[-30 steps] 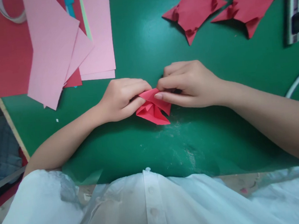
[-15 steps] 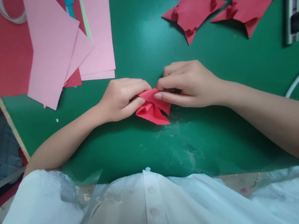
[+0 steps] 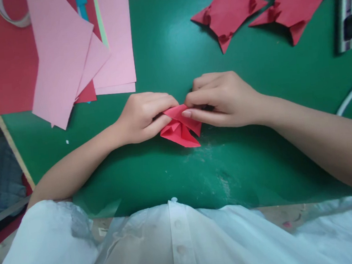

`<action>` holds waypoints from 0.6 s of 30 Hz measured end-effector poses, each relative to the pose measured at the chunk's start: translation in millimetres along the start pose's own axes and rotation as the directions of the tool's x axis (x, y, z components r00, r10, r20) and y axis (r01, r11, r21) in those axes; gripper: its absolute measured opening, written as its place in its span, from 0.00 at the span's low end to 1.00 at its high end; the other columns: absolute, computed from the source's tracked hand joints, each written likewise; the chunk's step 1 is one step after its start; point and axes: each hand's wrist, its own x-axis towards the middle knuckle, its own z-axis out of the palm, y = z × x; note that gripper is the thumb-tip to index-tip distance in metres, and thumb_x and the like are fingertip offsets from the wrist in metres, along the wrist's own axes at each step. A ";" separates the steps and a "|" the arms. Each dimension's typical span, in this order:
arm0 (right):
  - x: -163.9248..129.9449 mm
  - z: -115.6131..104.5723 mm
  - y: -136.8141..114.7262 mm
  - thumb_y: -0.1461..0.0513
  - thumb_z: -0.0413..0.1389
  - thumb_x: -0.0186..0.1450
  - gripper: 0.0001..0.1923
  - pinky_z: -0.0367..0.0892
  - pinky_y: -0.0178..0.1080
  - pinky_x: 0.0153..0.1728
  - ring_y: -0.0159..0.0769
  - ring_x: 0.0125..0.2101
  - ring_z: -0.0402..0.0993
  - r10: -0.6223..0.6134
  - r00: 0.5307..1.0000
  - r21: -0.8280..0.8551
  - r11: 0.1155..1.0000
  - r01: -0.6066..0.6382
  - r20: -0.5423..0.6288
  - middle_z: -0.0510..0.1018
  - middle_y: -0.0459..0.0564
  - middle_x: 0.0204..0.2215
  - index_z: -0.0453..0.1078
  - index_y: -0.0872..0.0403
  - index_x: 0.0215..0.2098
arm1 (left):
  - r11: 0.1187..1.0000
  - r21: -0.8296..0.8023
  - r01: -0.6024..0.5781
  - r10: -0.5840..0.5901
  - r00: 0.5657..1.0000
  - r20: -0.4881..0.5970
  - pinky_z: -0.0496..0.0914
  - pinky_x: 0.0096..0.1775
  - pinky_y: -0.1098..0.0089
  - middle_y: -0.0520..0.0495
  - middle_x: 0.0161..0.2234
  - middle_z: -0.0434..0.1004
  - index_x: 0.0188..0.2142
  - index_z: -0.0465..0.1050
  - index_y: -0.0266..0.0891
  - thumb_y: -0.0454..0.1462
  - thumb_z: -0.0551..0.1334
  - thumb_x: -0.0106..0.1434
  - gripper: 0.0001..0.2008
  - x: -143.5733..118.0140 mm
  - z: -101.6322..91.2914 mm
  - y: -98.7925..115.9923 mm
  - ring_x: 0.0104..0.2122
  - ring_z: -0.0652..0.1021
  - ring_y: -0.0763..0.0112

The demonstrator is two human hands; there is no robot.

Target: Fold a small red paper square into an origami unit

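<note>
Centrally, folded red paper [image 3: 180, 130] pinched by left hand [image 3: 143, 116], right hand [image 3: 222, 98], point toward lower right

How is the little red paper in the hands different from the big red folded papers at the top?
The small red paper is pinched by the left hand and right hand; the big red folded papers lie untouched. The small one is tightly folded and brighter; the big ones are spread flat, darker, with pointed corners. All sit on the green mat.

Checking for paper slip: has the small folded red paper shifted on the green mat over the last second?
No. The folded red paper lies at the same spot beside the scuffed patch of the green mat.
</note>
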 end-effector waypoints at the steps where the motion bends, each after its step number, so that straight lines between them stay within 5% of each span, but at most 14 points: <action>1: 0.0 0.0 0.0 0.49 0.40 0.82 0.28 0.60 0.39 0.35 0.32 0.31 0.66 -0.001 1.000 -0.002 1.000 0.001 0.000 0.67 0.45 0.24 0.70 0.54 0.34 | 1.000 -0.001 -0.010 0.010 1.000 -0.004 0.74 0.38 0.67 0.47 0.36 0.85 0.44 0.78 0.42 0.40 0.51 0.77 0.16 0.1 -0.1 0.0 0.36 0.84 0.66; 18: 0.4 -0.8 -0.9 0.49 0.41 0.82 0.27 0.60 0.39 0.35 0.32 0.30 0.66 0.012 1.000 0.001 1.000 -0.012 0.017 0.67 0.45 0.24 0.69 0.54 0.33 | 1.000 -0.010 0.008 -0.008 1.000 -0.001 0.74 0.38 0.65 0.47 0.36 0.84 0.44 0.78 0.42 0.42 0.50 0.77 0.17 0.7 -0.3 0.1 0.36 0.84 0.66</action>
